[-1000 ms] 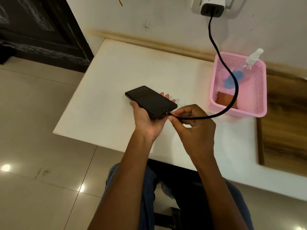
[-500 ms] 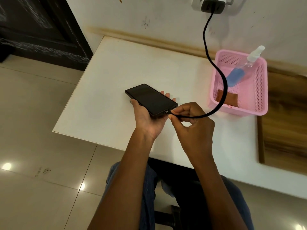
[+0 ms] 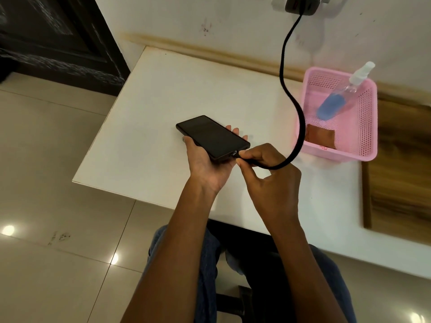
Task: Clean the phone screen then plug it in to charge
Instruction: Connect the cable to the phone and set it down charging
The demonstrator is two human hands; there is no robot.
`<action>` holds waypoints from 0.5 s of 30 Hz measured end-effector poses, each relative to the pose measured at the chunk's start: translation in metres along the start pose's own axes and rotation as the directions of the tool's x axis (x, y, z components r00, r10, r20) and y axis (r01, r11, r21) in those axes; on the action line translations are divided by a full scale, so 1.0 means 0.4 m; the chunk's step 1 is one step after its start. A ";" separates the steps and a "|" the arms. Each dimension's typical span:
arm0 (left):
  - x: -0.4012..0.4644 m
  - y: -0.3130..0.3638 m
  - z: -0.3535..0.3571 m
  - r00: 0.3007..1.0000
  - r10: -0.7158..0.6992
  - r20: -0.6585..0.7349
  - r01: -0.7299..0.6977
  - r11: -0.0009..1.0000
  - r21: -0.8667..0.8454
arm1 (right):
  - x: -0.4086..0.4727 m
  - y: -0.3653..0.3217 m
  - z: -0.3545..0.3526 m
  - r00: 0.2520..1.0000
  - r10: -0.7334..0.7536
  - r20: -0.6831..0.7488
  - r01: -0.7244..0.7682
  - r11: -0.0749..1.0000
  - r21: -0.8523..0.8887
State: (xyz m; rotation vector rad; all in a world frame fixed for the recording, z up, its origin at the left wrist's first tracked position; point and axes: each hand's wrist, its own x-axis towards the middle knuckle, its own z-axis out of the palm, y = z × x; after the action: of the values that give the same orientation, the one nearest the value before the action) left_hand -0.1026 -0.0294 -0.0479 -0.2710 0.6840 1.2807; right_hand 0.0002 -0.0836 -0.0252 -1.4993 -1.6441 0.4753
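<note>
A black phone [image 3: 211, 136] with a dark screen lies face up in my left hand [image 3: 207, 165], held above the white table [image 3: 177, 94]. My right hand [image 3: 268, 180] pinches the plug end of a black charging cable [image 3: 288, 94] right at the phone's bottom edge. The connector tip is hidden between my fingers and the port. The cable loops up to a black charger [image 3: 300, 4] in a wall socket.
A pink basket [image 3: 368, 127] stands on the table at the right. It holds a spray bottle [image 3: 340, 96] of blue liquid and a brown cloth [image 3: 320, 138]. A wooden surface [image 3: 401, 164] lies further right. A dark door [image 3: 53, 38] is at the far left.
The cable's loop has swung left, off the basket. My right hand has kept the plug at the phone's bottom edge, and the phone has hardly moved.
</note>
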 end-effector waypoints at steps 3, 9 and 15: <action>-0.007 -0.001 0.006 0.999 -0.010 0.043 0.009 1.000 0.013 | 0.000 -0.004 -0.002 1.000 -0.009 -0.029 0.010 1.000 0.023; -0.007 -0.005 0.006 0.997 -0.017 0.078 0.013 0.999 0.050 | 0.000 -0.016 0.007 0.996 -0.065 -0.055 0.061 0.996 -0.072; -0.006 -0.008 0.006 0.998 -0.021 0.062 0.020 0.999 0.029 | -0.001 -0.020 0.014 0.997 -0.045 -0.064 0.040 0.996 -0.084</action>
State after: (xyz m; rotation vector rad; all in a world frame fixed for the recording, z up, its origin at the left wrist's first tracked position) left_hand -0.0991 -0.0308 -0.0451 -0.2134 0.6446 1.2538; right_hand -0.0090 -0.0841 -0.0225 -1.5208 -1.6579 0.3351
